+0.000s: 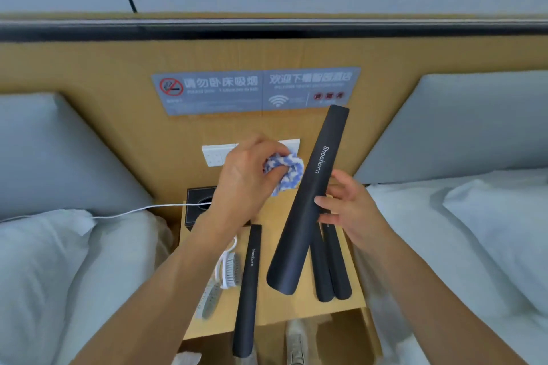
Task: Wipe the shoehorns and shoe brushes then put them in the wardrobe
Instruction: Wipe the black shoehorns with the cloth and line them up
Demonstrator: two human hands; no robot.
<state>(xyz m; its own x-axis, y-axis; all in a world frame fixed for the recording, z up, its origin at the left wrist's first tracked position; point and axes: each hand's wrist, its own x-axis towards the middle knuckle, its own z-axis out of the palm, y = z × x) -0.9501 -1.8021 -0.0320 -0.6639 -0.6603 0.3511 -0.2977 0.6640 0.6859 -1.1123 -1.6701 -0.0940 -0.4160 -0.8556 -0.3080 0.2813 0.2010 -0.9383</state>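
Note:
My right hand (348,207) holds a long black shoehorn (308,201) at its middle, lifted and tilted above the nightstand (275,310). My left hand (247,178) grips a bunched blue-and-white cloth (286,172) just left of that shoehorn's upper half, close to it or touching it. Another black shoehorn (247,290) lies on the nightstand and overhangs its front edge. Two more shoehorns (329,270) lie side by side at the right, partly under the lifted one. Two white shoe brushes (224,275) with grey bristles lie at the left edge, under my left forearm.
A bed with white pillows stands on each side of the nightstand. A black tissue box (197,204) sits at the nightstand's back left, with a white cable (124,212) running to it. A wooden headboard panel carries a grey sign (255,90) and wall switches (215,154). My shoes (296,344) show below.

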